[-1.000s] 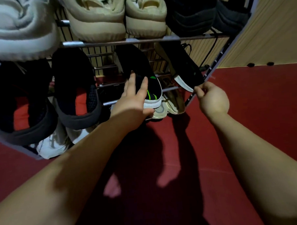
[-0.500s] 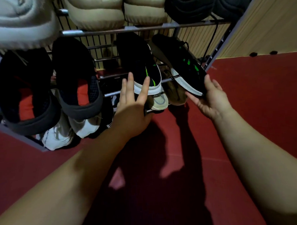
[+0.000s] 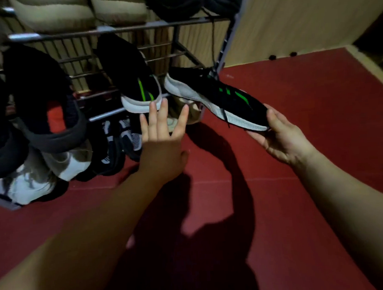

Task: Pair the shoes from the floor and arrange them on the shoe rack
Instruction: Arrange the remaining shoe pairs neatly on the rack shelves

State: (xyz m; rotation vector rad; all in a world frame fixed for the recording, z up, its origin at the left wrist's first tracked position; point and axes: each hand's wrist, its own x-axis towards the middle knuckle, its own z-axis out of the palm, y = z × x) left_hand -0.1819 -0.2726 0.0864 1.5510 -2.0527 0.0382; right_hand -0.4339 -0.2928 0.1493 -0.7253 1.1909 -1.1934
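Observation:
A black sneaker with green stripes and a white sole (image 3: 133,81) rests heel-out on the middle shelf of the metal shoe rack (image 3: 106,31). Its twin (image 3: 223,99) lies sideways in the air at the rack's right end, toe pointing toward the shelf. My right hand (image 3: 280,136) grips this second sneaker at its heel, thumb over the top and fingers under the sole. My left hand (image 3: 162,144) is spread with straight fingers just below the heel of the shelved sneaker, fingertips at its sole edge, holding nothing.
Black shoes with red insoles (image 3: 46,103) fill the shelf's left side. Beige shoes (image 3: 55,17) and dark shoes (image 3: 180,7) sit on the top shelf. White (image 3: 32,184) and dark sneakers (image 3: 120,145) are on the bottom level. Red floor (image 3: 298,195) spreads to the right; a wooden wall (image 3: 301,19) stands behind.
My right hand has pulled the second green-striped sneaker out to the right and turned it more level. My left hand slid slightly down from the shelved sneaker's heel.

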